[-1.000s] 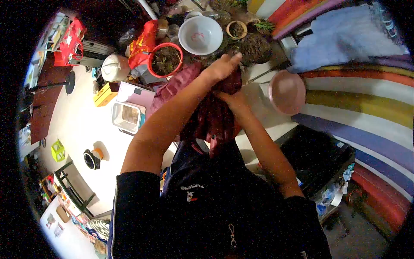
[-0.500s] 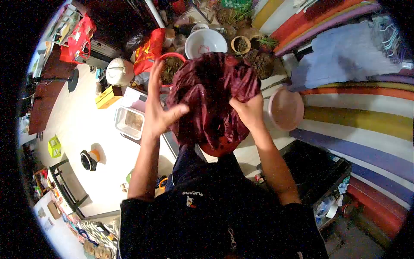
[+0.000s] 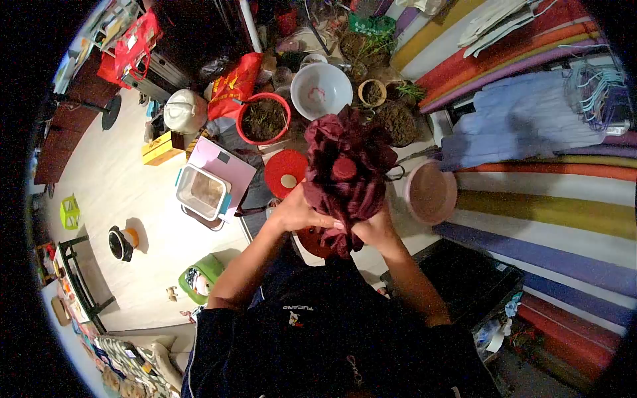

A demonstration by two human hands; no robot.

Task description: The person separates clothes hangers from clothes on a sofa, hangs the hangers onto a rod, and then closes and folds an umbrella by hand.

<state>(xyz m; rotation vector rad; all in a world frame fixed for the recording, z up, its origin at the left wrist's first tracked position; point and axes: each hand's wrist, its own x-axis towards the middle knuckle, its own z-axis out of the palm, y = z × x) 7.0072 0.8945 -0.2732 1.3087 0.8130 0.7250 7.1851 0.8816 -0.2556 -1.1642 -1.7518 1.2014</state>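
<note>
A dark red, crinkled plastic bag (image 3: 335, 149) is bunched up in front of my body, with a round red patch facing up at its middle. My left hand (image 3: 298, 211) grips its lower gathered part from the left. On the other side my right hand (image 3: 375, 229) is closed on the same bunch. Some fingers are hidden in the folds. Just left of the bag lies a flat red disc (image 3: 282, 171) with a pale centre. A reddish-brown round surface (image 3: 312, 244) shows below my hands, partly covered.
Beyond the bag stand a red pot of soil (image 3: 264, 121), a white basin (image 3: 322, 89) and small planters. A pink basin (image 3: 430, 192) is at right, beside a black case (image 3: 458, 275). At left, a clear container (image 3: 201, 191) rests on a pink board (image 3: 232, 169).
The bag went from spread wide to gathered into a tight bunch. My left hand, open before, came in and closed on it; my right hand moved lower. The red disc came into view.
</note>
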